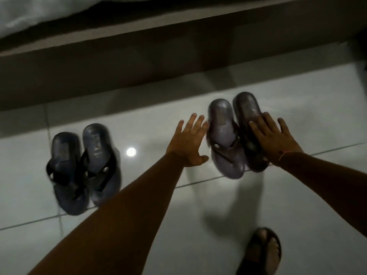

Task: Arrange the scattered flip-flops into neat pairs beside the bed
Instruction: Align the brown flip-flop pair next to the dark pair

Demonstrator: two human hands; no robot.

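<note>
Two pairs of dark flip-flops lie on the white tiled floor beside the bed. The left pair (pixel 83 167) has black straps, its two sandals side by side and slightly overlapping. The right pair is greyish: one sandal (pixel 224 139) and, next to it, a darker sandal (pixel 248 116). My left hand (pixel 188 145) hovers with fingers spread, fingertips at the left edge of the grey sandal. My right hand (pixel 274 139) lies flat with fingers spread on the darker sandal. Neither hand grips anything.
The bed base (pixel 139 62) runs across the top, with white bedding (pixel 29 14) at the top left. A foot in a dark sandal (pixel 264 253) stands at the bottom right. A lamp's reflection (pixel 131 151) shines on the tiles between the pairs.
</note>
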